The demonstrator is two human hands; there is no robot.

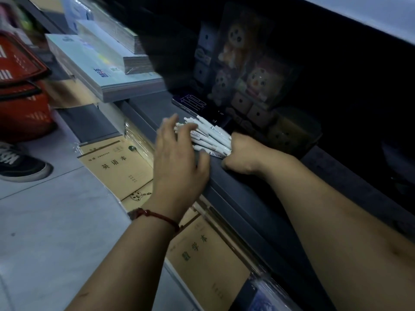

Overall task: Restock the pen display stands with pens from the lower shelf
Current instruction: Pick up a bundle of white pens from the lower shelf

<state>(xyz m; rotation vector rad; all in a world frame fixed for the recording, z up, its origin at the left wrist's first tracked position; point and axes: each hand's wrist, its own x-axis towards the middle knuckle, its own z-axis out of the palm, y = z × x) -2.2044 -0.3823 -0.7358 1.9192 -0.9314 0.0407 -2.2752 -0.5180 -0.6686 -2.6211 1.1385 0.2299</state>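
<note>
I read this as the gathering step. The right hand point(241, 153) has its grip closed around one end of a bundle of white pens point(211, 136), which rests on the front lip of the dark lower shelf point(247, 198). The left hand point(179, 158) is open, its spread fingers touching the pens' clicker ends, seemingly to square them up. No display stands are in my view. As I judge it, the next move calls for tightening the bundle so that none slips, lifting it clear of the lip, and carrying it up to wherever the stands are. Just behind the pens lies a phone point(190, 104) whose screen shows 11:09. Below the shelf, down by the floor, a brown exercise book point(116, 164) reads 英语本, and a second exercise book point(202, 254) nearer to me reads 数学本. Each pen carries a small dark printed band that I cannot read. At the far left sits a red basket point(22, 97), and the stacked pads point(101, 63) above it show blue logos too blurred to make out.
</note>
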